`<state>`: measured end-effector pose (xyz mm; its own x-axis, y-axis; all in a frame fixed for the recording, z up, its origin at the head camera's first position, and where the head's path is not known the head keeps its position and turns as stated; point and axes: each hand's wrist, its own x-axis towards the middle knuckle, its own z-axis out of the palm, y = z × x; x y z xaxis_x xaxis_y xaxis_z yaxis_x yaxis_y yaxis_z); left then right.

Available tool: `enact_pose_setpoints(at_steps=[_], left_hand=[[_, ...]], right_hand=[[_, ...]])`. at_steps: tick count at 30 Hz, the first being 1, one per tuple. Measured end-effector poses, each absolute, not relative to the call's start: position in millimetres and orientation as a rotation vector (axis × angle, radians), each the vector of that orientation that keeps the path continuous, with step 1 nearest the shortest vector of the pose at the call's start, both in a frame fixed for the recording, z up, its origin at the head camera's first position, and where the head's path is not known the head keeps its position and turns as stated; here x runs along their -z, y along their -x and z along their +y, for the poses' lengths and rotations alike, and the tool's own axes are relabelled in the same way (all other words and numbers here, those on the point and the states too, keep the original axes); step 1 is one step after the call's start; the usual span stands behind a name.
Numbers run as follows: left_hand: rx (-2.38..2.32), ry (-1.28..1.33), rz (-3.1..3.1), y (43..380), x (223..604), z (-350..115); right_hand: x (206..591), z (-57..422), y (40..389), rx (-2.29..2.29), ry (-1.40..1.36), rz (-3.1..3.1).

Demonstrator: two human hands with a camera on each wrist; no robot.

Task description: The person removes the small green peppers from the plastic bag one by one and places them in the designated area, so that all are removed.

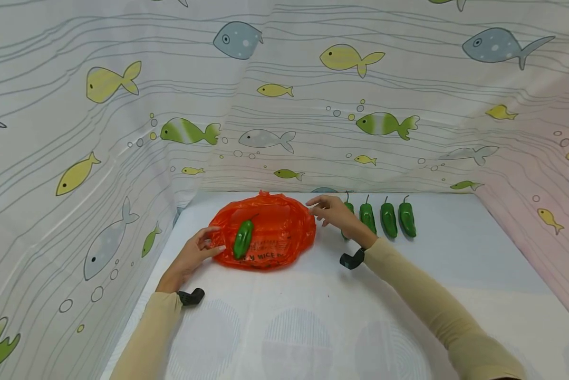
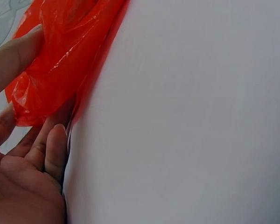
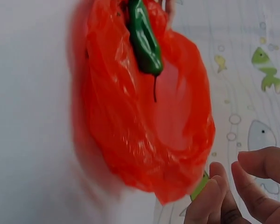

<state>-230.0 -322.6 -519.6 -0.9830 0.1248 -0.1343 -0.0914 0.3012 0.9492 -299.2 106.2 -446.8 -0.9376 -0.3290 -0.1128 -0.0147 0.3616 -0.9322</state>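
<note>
A red plastic bag (image 1: 279,211) lies spread with its mouth facing up, printed letters showing inside. On it rests a green chili pepper (image 1: 243,239), its thin dark stem pointing away from the person. My left hand (image 1: 195,254) holds the bag's left edge, with the film between thumb and fingers (image 2: 56,147). At the bag's upper right side, my right hand (image 1: 334,211) is held in the air with loosely bent fingers and nothing between them. In the right wrist view its fingertips (image 3: 217,184) are close beside the bag's rim.
Several more green peppers (image 1: 388,219) lie in a row right of the bag, the leftmost partly hidden behind my right hand. They rest on a white table (image 1: 322,311) with pale circle patterns. A fish-printed curtain (image 1: 312,113) encloses the back and sides.
</note>
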Motion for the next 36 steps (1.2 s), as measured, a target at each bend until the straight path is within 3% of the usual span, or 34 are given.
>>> enact_pose_setpoints(at_steps=[29,36], left_hand=[[-1.758,-0.020,2.349,231,521,-323],[-1.769,-0.022,2.326,225,502,-317]], right_hand=[[470,5,297,1.573,0.439,2.172],[472,-7,303,1.548,0.447,2.167]])
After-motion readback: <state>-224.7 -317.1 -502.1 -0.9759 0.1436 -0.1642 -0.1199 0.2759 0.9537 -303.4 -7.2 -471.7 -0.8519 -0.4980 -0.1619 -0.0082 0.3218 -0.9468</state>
